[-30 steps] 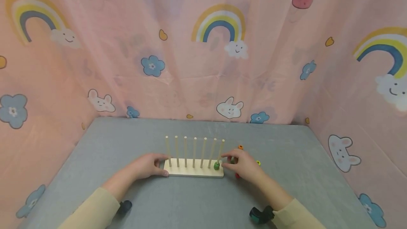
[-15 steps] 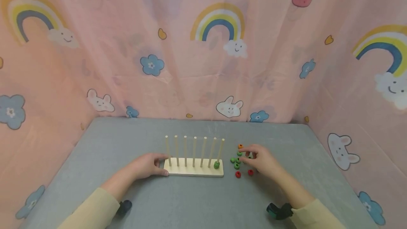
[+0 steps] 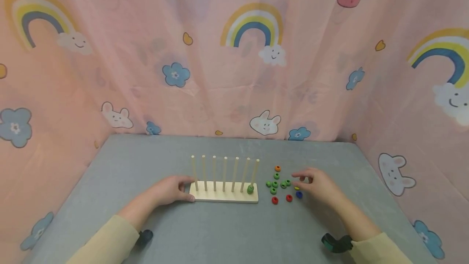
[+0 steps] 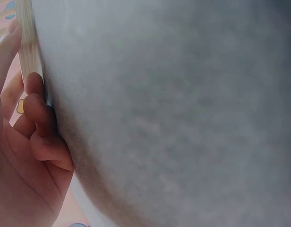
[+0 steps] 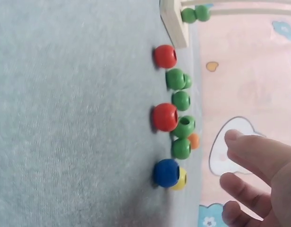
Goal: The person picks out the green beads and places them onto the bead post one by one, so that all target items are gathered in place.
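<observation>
A pale wooden peg board (image 3: 223,197) with several upright dowels stands on the table. Two green beads (image 5: 195,14) sit on its rightmost dowel. My left hand (image 3: 171,191) holds the board's left end, thumb in front and fingers behind; the left wrist view shows the fingers against the board's end (image 4: 28,52). My right hand (image 3: 320,186) hovers over the right side of the loose beads, fingers apart and nothing between them. Under it lie a yellow bead (image 3: 297,188), partly hidden by the fingers, and a blue bead (image 3: 299,194).
Several loose green beads (image 3: 275,184) lie right of the board. Two red beads (image 3: 275,200) are nearer to me, and an orange bead (image 3: 277,168) is farthest back. A patterned pink curtain (image 3: 205,105) surrounds the grey table (image 3: 227,235) behind and at both sides.
My right hand has moved right, from beside the rightmost dowel across the loose beads, uncovering them. My left hand and the board have stayed in place.
</observation>
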Demonstrator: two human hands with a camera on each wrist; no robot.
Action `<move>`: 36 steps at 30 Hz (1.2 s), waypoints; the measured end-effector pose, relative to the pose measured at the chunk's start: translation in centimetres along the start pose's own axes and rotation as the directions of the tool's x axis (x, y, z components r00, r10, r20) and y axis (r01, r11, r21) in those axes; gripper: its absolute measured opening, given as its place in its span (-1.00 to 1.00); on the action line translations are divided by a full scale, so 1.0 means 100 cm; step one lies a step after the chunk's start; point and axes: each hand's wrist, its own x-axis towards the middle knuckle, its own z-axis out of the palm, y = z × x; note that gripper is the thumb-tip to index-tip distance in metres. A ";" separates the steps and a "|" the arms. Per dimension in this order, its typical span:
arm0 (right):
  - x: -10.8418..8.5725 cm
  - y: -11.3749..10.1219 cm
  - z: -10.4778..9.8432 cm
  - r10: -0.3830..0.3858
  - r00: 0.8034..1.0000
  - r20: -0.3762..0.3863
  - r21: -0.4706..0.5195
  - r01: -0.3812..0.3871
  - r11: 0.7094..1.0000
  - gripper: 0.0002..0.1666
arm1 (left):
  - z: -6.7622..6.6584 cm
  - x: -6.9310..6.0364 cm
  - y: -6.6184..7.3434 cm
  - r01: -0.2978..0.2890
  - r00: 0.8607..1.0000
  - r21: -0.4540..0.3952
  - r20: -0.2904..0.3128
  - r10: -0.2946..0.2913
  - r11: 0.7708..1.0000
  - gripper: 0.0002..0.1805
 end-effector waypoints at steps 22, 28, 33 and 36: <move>0.032 0.022 0.009 0.035 0.983 0.179 0.006 -0.037 0.999 -0.66 | 0.000 0.001 -0.003 0.028 1.000 -0.010 0.011 -0.028 1.000 -0.32; 0.035 0.022 0.011 0.006 0.982 0.191 0.011 -0.008 1.000 -0.69 | 0.000 0.001 -0.002 0.038 0.999 -0.016 0.018 -0.038 0.999 -0.31; 0.036 0.021 0.011 -0.014 0.982 0.188 0.003 0.014 1.000 -0.73 | 0.000 0.001 -0.001 0.038 0.999 -0.021 0.012 -0.038 0.999 -0.31; 0.036 0.021 0.012 -0.027 0.982 0.186 -0.009 0.029 1.000 -0.74 | 0.001 0.001 -0.001 0.040 0.999 -0.022 0.011 -0.040 0.999 -0.31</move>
